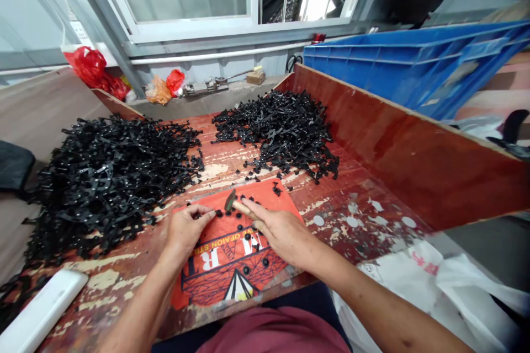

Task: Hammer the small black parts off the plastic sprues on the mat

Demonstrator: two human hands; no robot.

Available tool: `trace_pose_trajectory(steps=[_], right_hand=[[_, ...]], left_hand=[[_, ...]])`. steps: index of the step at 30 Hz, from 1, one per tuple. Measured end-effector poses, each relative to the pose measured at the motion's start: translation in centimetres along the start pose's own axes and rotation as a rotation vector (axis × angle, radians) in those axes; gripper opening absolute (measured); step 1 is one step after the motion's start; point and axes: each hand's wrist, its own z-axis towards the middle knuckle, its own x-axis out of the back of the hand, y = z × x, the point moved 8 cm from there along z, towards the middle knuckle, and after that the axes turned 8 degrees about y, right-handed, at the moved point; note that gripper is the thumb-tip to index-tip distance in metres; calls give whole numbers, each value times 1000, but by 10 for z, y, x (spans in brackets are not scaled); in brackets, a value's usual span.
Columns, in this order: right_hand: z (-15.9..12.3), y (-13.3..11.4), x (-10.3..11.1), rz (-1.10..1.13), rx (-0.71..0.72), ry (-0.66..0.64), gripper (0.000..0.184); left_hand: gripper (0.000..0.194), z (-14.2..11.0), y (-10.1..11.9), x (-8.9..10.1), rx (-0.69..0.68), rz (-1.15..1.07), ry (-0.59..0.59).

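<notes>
My right hand (276, 230) is closed round the wooden handle of a small hammer (231, 199), its dark metal head tilted up over an orange printed sheet (194, 289). Left of the hammer head, my left hand (189, 225) has thumb and forefinger pinched at a small black plastic part (218, 213). Several more small black round pieces (247, 269) lie scattered on the sheet below and around both hands.
Big heaps of black plastic parts lie at the left (103, 176) and back right (281, 127) of the worn red table (351, 187). A red board (397, 143) walls the right side, beside a blue crate (372, 66). A white box-like object (45, 309) sits front left.
</notes>
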Motion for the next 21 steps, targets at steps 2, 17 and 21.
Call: trace_pose_trajectory(steps=[2,17,21], right_hand=[[5,-4,-8,-59,40,-17,62],[11,-14,-12,-206,107,89,59],[16,-12,-24,-335,59,-9,59]], left_hand=[[21,-3,3,3,-19,9,30],[16,-8,6,3,-64,108,69],[19,-7,7,2,-65,113,42]])
